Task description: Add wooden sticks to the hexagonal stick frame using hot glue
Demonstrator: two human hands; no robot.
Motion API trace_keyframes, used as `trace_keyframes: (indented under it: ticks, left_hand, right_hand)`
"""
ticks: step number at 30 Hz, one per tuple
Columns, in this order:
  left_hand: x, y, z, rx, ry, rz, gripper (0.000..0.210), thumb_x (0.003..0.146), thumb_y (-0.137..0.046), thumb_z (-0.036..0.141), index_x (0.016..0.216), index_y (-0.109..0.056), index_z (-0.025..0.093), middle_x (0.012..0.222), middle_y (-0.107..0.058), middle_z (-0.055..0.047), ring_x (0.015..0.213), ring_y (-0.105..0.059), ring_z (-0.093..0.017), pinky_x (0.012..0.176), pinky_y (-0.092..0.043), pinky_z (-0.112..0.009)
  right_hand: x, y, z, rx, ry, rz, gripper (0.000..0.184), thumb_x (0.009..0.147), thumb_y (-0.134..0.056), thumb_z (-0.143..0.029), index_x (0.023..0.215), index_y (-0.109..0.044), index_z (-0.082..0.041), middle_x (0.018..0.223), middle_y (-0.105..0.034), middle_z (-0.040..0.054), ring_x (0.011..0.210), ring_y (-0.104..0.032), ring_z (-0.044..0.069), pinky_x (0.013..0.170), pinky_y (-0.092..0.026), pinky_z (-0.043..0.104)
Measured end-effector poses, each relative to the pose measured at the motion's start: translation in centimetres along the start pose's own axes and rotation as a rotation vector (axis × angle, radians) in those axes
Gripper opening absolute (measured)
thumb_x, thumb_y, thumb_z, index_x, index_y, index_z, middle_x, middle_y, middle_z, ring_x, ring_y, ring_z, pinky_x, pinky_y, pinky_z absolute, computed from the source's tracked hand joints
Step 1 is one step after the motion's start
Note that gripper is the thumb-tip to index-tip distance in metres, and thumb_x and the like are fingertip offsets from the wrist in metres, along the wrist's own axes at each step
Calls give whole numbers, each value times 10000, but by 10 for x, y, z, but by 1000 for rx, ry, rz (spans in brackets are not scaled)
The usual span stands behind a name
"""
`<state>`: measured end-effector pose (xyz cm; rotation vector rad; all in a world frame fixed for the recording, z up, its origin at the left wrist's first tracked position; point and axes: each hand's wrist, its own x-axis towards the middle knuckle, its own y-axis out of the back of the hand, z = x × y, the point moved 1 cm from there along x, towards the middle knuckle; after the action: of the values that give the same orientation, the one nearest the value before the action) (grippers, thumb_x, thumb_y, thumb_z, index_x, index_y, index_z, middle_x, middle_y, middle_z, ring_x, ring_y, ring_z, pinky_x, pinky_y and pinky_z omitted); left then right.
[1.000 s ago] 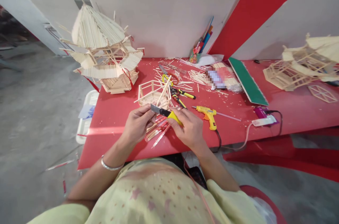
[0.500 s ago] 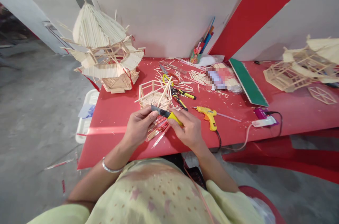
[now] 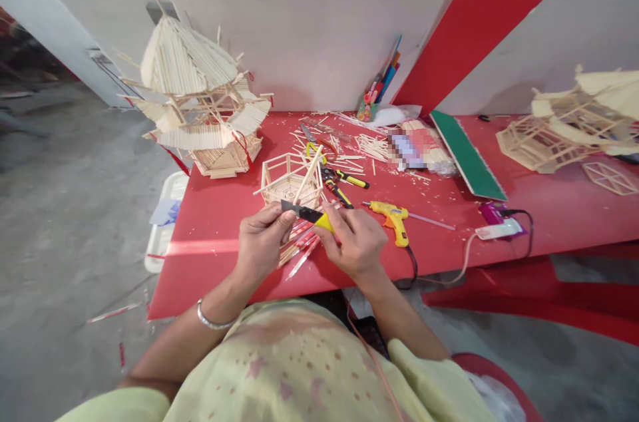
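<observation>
The right hand (image 3: 355, 242) is gripping a yellow-handled utility knife (image 3: 308, 214) and laying its blade against a thin wooden stick (image 3: 308, 174) that the left hand (image 3: 261, 239) is pinching at its lower end, both hands hovering over the near edge of the red table (image 3: 210, 222); no writing is showing clearly enough to read. A pouch (image 3: 379, 86) of coloured pens is leaning at the table's far edge, and a small open stick frame (image 3: 287, 179) is sitting just beyond the hands with loose sticks scattered around it. A yellow glue gun (image 3: 392, 214) and pliers (image 3: 342, 179) are lying just right of the hands, and a tall stick house (image 3: 200, 109) is standing at the far left corner.
</observation>
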<state>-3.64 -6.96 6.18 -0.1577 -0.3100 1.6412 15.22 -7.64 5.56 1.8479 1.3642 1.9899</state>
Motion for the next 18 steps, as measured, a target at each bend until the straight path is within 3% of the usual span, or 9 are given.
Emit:
trace_keyframes:
  ticks: [3, 5, 8, 10, 12, 14, 16, 18]
  left_hand:
    - [1, -2, 2, -18, 100, 6, 268, 798, -861, 362, 703, -731, 148, 589, -476, 33, 522, -388, -55, 487, -294, -216]
    - [2, -4, 4, -59, 164, 14, 272, 723, -909, 371, 812, -790, 144, 619, -511, 32, 515, -387, -45, 467, -291, -202]
    - [5, -4, 8, -119, 214, 45, 366, 673, -934, 360, 941, -821, 138, 646, -551, 23, 511, -404, -40, 449, -278, -186]
    - [8, -2, 10, -135, 245, 35, 356, 713, -903, 384, 951, -820, 132, 669, -583, 6, 492, -404, -36, 432, -245, -185]
    - [10, -1, 14, -120, 263, 11, 306, 762, -853, 403, 887, -811, 126, 657, -591, -2, 460, -388, -33, 421, -223, -193]
    - [12, 1, 19, -86, 258, 3, 255, 775, -820, 374, 831, -798, 126, 619, -576, 3, 446, -380, -39, 422, -228, -202]
    - [13, 2, 24, -64, 247, 7, 205, 756, -798, 315, 836, -797, 127, 619, -581, 0, 456, -387, -47, 429, -229, -207]
    - [15, 3, 28, -57, 243, -5, 203, 728, -775, 262, 876, -804, 127, 662, -609, -15, 478, -405, -56, 439, -226, -213]
  right_hand:
    - [0, -1, -1, 191, -119, -69, 411, 995, -653, -456, 1323, -724, -218, 968, -762, 97, 880, -699, 213, 795, -524, 325]
    - [0, 0, 0, 442, -260, -157, 384, 1023, -600, -467, 1290, -735, -226, 978, -766, 89, 883, -711, 205, 806, -549, 319]
    - [1, 1, 11, 916, -417, -356, 505, 1070, -418, -574, 1172, -763, -220, 783, -727, 34, 598, -632, 153, 587, -521, 282]
    - [7, 1, 33, 1014, -493, -370, 625, 1071, -311, -636, 1135, -760, -206, 708, -686, 15, 494, -550, 136, 492, -454, 270]
    - [17, -1, 69, 719, -601, -248, 585, 1055, -372, -643, 1160, -752, -210, 791, -717, 41, 607, -612, 161, 569, -472, 276]
    - [30, -8, 113, 197, -675, -232, 544, 1038, -440, -628, 1180, -753, -207, 961, -763, 106, 823, -680, 224, 719, -493, 314]
    - [40, -20, 155, -159, -724, -403, 536, 1047, -433, -583, 1244, -737, -187, 1070, -769, 173, 957, -693, 285, 805, -478, 356]
    - [46, -34, 188, -306, -771, -543, 530, 1066, -400, -529, 1292, -718, -171, 1147, -758, 212, 1028, -693, 305, 833, -461, 364]
